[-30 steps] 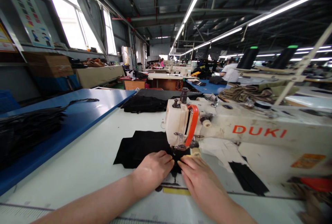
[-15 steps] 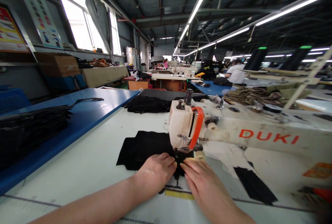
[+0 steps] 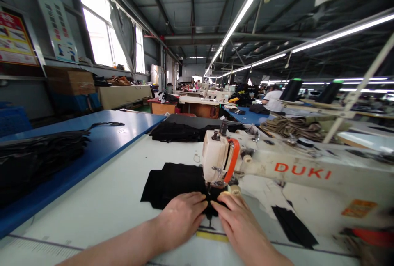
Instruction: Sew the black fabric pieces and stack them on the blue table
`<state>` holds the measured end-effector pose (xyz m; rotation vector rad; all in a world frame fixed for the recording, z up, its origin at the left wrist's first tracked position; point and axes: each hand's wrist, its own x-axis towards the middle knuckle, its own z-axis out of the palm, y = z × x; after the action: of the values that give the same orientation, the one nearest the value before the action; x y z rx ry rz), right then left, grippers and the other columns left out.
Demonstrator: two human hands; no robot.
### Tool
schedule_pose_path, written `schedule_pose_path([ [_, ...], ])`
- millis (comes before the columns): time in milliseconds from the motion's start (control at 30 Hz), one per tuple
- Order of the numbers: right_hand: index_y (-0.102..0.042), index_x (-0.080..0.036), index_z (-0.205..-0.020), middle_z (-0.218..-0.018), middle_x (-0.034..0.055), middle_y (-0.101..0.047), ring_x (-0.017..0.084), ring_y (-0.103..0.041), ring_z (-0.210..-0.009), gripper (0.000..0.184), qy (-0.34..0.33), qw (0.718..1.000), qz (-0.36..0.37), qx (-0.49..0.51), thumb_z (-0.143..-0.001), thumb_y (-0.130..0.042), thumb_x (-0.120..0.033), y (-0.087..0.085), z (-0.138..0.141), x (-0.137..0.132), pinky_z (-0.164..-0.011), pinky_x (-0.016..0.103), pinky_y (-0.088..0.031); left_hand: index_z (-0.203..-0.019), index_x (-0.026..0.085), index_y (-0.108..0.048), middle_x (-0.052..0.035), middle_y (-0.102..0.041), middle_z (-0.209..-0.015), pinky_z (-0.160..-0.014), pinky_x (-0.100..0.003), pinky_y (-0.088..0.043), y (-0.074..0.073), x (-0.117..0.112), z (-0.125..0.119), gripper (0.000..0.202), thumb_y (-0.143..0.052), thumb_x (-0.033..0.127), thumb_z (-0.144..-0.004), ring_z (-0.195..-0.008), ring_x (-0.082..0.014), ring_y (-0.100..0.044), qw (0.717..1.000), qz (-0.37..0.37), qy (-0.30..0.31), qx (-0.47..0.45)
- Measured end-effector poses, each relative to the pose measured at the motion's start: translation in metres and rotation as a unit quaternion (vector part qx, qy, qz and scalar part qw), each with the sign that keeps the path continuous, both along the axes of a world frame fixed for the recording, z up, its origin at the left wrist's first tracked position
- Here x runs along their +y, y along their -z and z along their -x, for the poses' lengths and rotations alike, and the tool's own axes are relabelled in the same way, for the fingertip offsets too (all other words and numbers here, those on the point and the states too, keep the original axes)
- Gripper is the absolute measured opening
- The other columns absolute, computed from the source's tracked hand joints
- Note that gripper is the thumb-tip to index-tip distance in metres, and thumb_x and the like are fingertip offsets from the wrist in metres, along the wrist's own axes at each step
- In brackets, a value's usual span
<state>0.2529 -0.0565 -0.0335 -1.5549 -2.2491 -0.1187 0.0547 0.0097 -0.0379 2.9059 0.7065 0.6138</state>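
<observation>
A piece of black fabric (image 3: 181, 180) lies flat on the white sewing table, partly under the head of the sewing machine (image 3: 212, 155). My left hand (image 3: 184, 214) grips its near edge just left of the needle area, thumb and fingers pressed together on the cloth. To the right of the needle, my right hand (image 3: 237, 216) holds the same fabric down, its fingers close together and its fingertips near those of the left. The wrists and forearms rest low over the table. Where exactly the needle meets the cloth is hard to make out.
Black cut pieces (image 3: 292, 225) lie under the machine arm. A stack of black fabric (image 3: 181, 130) sits behind the head, another pile (image 3: 40, 159) on the blue table (image 3: 123, 124) at left. Thread cones (image 3: 291, 90) stand behind; a person in white (image 3: 272, 101) is farther back.
The camera has tilted upward, so the table and machine appear lower in view. Both hands stay at the fabric beside the needle, with little visible movement of the cloth.
</observation>
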Motion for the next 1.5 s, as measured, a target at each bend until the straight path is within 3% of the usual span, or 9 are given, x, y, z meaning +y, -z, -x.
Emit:
schedule_pose_path([
  [700,-0.06,-0.021,-0.114,-0.105,0.007,-0.056,0.022,-0.046,-0.105,0.034,-0.014,0.999,0.01,0.039,-0.086,-0.046,-0.007,-0.0001,-0.0017,-0.0012,-0.095,0.041,-0.04,-0.123,0.019,-0.055,-0.0049,-0.058,-0.126,-0.102,-0.037,-0.04,-0.0101,0.0006,-0.0009,0.033,-0.047,0.023,-0.091,-0.116,-0.0225,-0.053,0.999,0.005,0.005,0.045],
  [1500,-0.061,-0.022,-0.111,-0.102,0.0058,-0.056,0.021,-0.046,-0.101,0.034,-0.005,1.0,0.024,0.013,-0.085,-0.046,-0.006,-0.0047,0.002,-0.0011,-0.095,0.04,-0.038,-0.123,0.02,-0.055,-0.0041,-0.058,-0.127,-0.1,-0.038,-0.042,-0.0062,0.0056,-0.0001,0.034,-0.048,0.023,-0.09,-0.116,-0.0235,-0.053,0.999,-0.004,0.017,0.041],
])
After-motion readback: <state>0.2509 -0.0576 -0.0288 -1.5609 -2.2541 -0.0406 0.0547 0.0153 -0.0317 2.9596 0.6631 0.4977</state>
